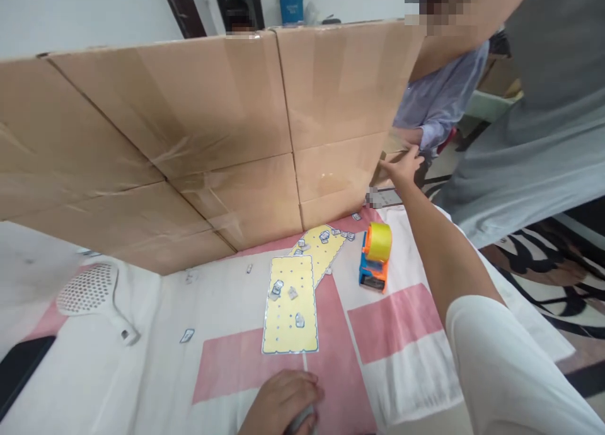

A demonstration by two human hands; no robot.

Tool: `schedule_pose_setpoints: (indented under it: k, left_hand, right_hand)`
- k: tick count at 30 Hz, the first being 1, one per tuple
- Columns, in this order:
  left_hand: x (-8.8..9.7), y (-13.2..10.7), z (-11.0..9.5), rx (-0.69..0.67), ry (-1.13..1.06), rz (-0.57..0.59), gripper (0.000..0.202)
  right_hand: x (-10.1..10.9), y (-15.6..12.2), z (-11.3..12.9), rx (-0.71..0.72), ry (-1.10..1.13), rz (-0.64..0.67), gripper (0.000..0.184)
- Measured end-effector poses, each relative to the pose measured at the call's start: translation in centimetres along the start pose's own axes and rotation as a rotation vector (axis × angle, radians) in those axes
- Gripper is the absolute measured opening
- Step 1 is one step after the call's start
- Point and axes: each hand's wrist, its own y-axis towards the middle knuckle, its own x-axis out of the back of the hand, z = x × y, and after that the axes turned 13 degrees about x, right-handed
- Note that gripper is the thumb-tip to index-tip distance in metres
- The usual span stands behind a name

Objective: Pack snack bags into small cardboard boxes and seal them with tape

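Note:
A large flattened cardboard box (pixel 198 139) stands on edge across the table. My right hand (pixel 401 169) reaches out to its lower right edge and grips it, thumb up and fingers round the edge. At the bottom of the view my left hand (pixel 282 402) rests on the pink and white cloth (pixel 392 334), curled round a small grey thing I cannot make out. A second person in a grey shirt (pixel 543 126) leans an arm on the box's top right corner.
Two yellow punched sheets (pixel 290 306) with small stickers lie in the middle. An orange and blue tape dispenser (pixel 375 260) with yellow tape stands to their right. A white perforated scoop (pixel 89 290) lies left, a black object (pixel 21 369) at the lower left. Someone in a lilac shirt (pixel 442 101) sits behind.

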Motion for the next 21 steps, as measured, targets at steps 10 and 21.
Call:
schedule_pose_setpoints:
  k: [10, 21]
  left_hand:
    - [0.9, -0.1, -1.4, 0.132, -0.011, 0.053, 0.035]
    - [0.4, -0.8, -1.8, 0.064, -0.027, -0.073, 0.024]
  right_hand:
    - [0.9, -0.7, 0.9, -0.173, -0.01, 0.104, 0.117]
    - [22.3, -25.9, 8.1, 0.269, 0.155, 0.014, 0.014]
